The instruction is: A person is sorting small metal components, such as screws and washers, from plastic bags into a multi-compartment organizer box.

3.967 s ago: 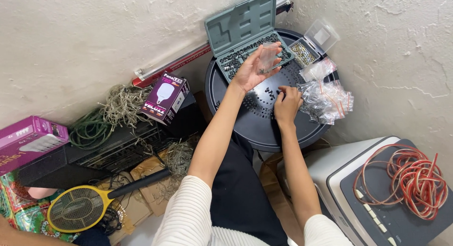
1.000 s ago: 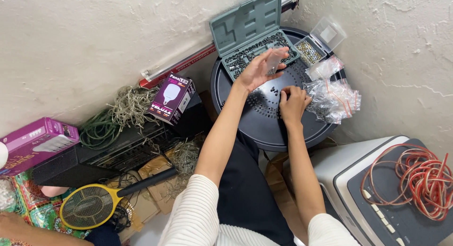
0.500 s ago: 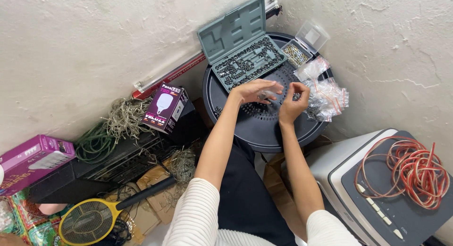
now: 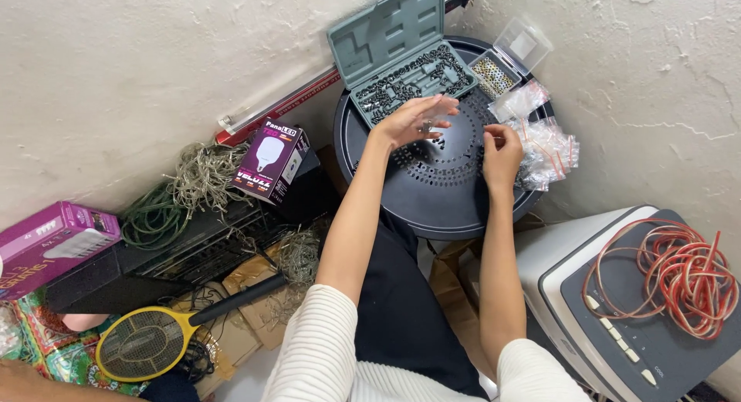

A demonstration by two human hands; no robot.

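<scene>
1. While the left hand (image 4: 413, 120) hovers palm up with fingers spread over the round black table (image 4: 432, 205), small dark pieces lie on it.
2. Right hand (image 4: 502, 155), fingers curled together, touches clear plastic bags (image 4: 544, 143) right of the open grey tool case (image 4: 401, 55).

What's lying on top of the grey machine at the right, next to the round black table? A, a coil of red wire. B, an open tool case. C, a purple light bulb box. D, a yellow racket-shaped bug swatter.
A: the coil of red wire rests on the grey machine; the other three are elsewhere.
</scene>
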